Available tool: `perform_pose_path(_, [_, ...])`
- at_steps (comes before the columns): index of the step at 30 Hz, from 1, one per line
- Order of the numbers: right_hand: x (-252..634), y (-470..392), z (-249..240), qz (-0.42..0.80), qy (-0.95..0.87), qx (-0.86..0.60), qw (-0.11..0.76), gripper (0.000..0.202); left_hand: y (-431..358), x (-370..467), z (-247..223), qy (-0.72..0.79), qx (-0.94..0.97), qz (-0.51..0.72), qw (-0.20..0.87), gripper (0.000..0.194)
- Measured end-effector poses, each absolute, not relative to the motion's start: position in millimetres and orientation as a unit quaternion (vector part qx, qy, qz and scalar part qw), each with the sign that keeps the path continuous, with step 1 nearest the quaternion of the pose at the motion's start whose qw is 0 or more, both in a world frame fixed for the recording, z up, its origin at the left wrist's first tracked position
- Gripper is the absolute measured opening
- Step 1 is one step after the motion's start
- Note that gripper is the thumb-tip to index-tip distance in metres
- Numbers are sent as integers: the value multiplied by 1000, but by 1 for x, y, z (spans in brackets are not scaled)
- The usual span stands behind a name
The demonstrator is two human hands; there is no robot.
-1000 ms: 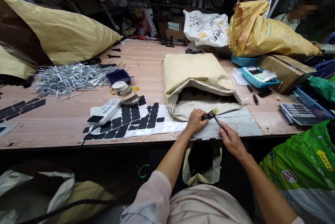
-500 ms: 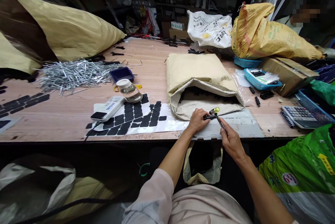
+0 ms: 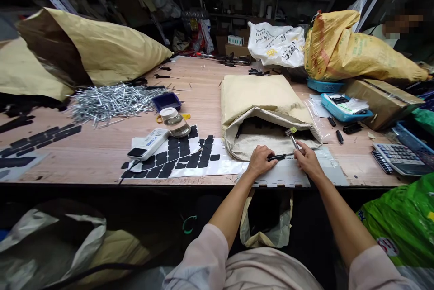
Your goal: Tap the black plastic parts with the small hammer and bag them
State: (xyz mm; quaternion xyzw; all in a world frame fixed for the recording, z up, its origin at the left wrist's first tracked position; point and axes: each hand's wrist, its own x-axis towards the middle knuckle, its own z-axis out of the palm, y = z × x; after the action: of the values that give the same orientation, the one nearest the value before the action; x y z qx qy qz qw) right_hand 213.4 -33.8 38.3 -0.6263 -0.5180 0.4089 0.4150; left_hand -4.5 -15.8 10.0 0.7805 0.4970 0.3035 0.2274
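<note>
My left hand (image 3: 260, 161) is closed around one end of a small black part (image 3: 277, 157), low over a grey board (image 3: 288, 177) at the table's front edge. A thin metal rod seems to stick out of the part's right end. My right hand (image 3: 308, 162) grips a small hammer (image 3: 294, 141) by its handle. The hammer's yellow-green head stands raised, apart from the black part, in front of the sack's mouth. Just behind both hands lies a cream sack (image 3: 261, 95), its open mouth facing me and dark pieces dimly visible inside.
A heap of metal rods (image 3: 111, 100), a blue tray (image 3: 167, 101), a jar (image 3: 175, 122) and a white device (image 3: 149, 144) are at left. Black pads (image 3: 179, 149) lie on white sheets. At right are a calculator (image 3: 400, 159) and a blue basket (image 3: 346, 106). An open bag (image 3: 290, 217) hangs below the edge.
The hammer head has moved up and away from the black part, and my right hand has shifted right. My left hand keeps hold of the part, now lying flatter. The camera view has shifted slightly.
</note>
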Motion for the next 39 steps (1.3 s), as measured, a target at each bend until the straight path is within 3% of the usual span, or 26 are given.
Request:
perform_pose_path(8, [228, -15, 28, 503, -431, -582, 472, 76, -19, -6, 16, 469, 809, 290, 203, 17])
perform_pose_path(15, [229, -15, 25, 511, -431, -570, 478, 73, -110, -22, 20, 375, 871, 278, 152, 18])
perform_pose_path(19, [228, -17, 25, 504, -432, -577, 475, 69, -141, -24, 14, 373, 882, 252, 142, 36])
perform_pose_path(21, [227, -17, 26, 499, -436, -579, 475, 69, -127, -21, 20, 380, 873, 269, 145, 42])
perform_pose_path(25, [225, -17, 26, 497, -432, -582, 477, 70, -49, -22, 41, 518, 791, 300, 126, 28])
perform_pose_path(30, [225, -14, 24, 503, -427, -582, 475, 72, 41, -42, 49, 748, 638, 175, 44, 28])
perform_pose_path(34, [224, -13, 24, 501, -429, -580, 479, 71, 64, -50, 48, 782, 611, 115, 48, 35])
perform_pose_path(39, [222, -15, 29, 497, -429, -584, 476, 69, 63, -52, 54, 806, 574, 108, 93, 24])
